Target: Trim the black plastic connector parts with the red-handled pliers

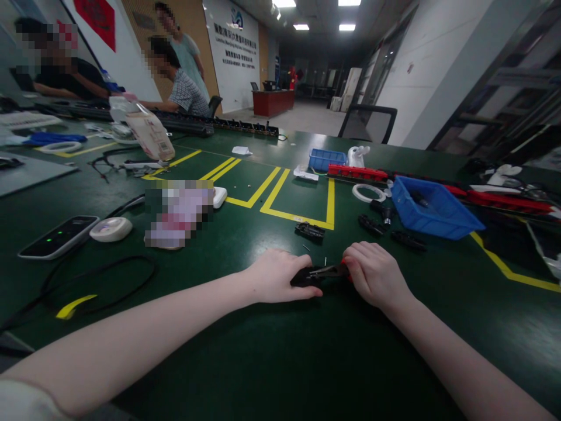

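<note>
My left hand (278, 276) is part-curled, a black part (303, 277) pinched between thumb and fingers. My right hand (377, 275) wraps the red-handled pliers (335, 270). Pliers lie between my hands over the worktop (272, 351), long axis left-right, nose leftward at the part; contact unclear.

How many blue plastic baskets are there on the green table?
2: the small blue basket stands farther back, just right of centre; the larger blue basket stands nearer, at the right. Others might be hidden.

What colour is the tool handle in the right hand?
Red handle, best seen in head view.
</note>
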The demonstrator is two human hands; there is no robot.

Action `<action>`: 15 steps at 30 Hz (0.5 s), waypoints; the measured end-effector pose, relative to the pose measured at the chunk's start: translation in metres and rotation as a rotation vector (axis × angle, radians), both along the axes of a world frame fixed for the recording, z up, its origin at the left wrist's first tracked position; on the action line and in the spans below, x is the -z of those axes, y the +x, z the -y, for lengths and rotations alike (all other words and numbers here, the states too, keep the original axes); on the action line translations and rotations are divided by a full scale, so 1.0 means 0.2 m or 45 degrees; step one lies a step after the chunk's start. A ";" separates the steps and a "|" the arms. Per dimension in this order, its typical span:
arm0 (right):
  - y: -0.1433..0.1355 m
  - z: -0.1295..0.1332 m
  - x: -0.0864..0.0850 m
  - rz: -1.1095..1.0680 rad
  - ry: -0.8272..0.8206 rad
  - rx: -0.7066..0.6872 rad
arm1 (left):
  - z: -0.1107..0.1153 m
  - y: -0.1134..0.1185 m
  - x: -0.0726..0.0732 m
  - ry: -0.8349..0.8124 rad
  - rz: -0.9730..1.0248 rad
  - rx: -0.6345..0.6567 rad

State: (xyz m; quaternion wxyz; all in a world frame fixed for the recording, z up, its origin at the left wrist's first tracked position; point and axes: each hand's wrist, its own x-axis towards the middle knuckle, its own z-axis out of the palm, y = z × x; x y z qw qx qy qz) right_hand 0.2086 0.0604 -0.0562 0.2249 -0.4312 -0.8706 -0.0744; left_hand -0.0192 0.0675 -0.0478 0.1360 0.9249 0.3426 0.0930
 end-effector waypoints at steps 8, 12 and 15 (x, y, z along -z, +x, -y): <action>0.01 -0.02 0.01 -0.050 -0.014 -0.055 | -0.03 -0.02 0.00 -0.071 0.083 0.069; 0.01 -0.02 0.01 -0.052 0.010 -0.034 | -0.03 -0.02 0.00 -0.121 0.100 0.070; 0.00 -0.01 0.00 -0.044 0.044 0.011 | -0.03 -0.02 -0.01 -0.155 0.111 0.030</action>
